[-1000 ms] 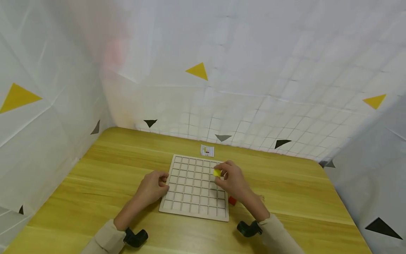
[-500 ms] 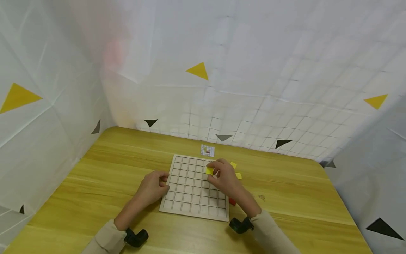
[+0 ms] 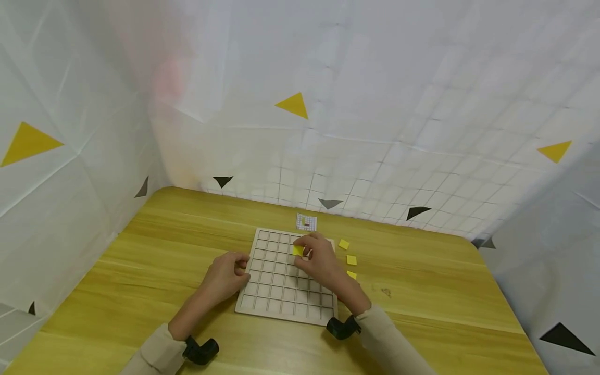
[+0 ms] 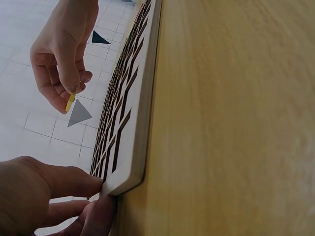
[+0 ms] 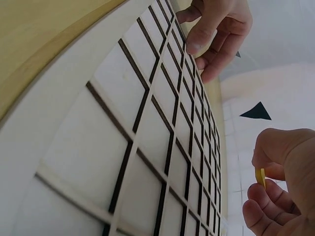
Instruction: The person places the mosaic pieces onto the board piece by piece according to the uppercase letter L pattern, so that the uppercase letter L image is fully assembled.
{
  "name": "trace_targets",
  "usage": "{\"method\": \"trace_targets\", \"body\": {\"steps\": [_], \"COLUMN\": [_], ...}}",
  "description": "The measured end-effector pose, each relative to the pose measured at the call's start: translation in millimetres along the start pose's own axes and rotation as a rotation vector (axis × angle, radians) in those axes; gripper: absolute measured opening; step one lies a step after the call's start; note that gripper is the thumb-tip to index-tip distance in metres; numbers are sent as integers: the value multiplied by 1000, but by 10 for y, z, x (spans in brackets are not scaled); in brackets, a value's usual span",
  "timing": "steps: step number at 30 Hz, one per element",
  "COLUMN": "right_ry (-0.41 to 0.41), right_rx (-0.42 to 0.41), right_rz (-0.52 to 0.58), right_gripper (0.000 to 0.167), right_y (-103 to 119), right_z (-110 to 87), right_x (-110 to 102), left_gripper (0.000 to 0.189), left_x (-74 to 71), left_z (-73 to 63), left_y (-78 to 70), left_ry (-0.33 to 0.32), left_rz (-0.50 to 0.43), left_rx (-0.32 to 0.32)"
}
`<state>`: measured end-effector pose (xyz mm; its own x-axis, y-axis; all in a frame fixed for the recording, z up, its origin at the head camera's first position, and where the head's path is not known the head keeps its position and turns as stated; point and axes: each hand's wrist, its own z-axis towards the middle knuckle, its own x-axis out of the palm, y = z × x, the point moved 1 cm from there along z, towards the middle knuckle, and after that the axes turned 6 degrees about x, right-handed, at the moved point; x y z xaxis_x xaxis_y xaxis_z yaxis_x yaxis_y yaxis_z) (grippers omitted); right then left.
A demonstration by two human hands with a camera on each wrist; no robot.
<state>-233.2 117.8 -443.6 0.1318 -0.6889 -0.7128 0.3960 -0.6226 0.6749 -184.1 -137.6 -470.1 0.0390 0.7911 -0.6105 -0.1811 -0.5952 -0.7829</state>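
Observation:
A pale wooden board with a grid of square cells (image 3: 275, 292) lies flat on the table. My left hand (image 3: 222, 276) holds its left edge between thumb and fingers; the left wrist view shows the fingertips (image 4: 93, 186) at the board's rim. Over the upper right part of the grid, my right hand (image 3: 323, 263) pinches a small yellow square tile (image 3: 298, 250) between thumb and finger. That tile is seen edge-on in the right wrist view, raised above the board. Part of the grid is hidden under the right hand.
Right of the board lie loose yellow tiles (image 3: 351, 260), one partly behind the right wrist. A small printed grid card (image 3: 307, 222) sits beyond the board's far edge. White sheeting (image 3: 356, 156) with coloured triangles rises behind the wooden table (image 3: 436, 291).
My right hand has moved left over the grid with the yellow tile, uncovering yellow tiles to the right. The red piece beside the board is now hidden. My left hand stays put.

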Motion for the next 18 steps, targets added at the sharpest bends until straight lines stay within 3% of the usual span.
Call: {"method": "trace_targets", "body": {"steps": [9,18], "right_ry": [7,25], "right_rx": [-53,-55], "right_rz": [-12,-21], "right_gripper": [31,33], "right_y": [76,102], "right_z": [108,207], "right_x": [108,195], "left_gripper": [39,40], "left_x": [12,22], "left_z": [-7,-6], "left_y": [4,-4], "left_ry": [-4,-12], "left_rz": [0,7], "left_rx": [-9,-8]}}
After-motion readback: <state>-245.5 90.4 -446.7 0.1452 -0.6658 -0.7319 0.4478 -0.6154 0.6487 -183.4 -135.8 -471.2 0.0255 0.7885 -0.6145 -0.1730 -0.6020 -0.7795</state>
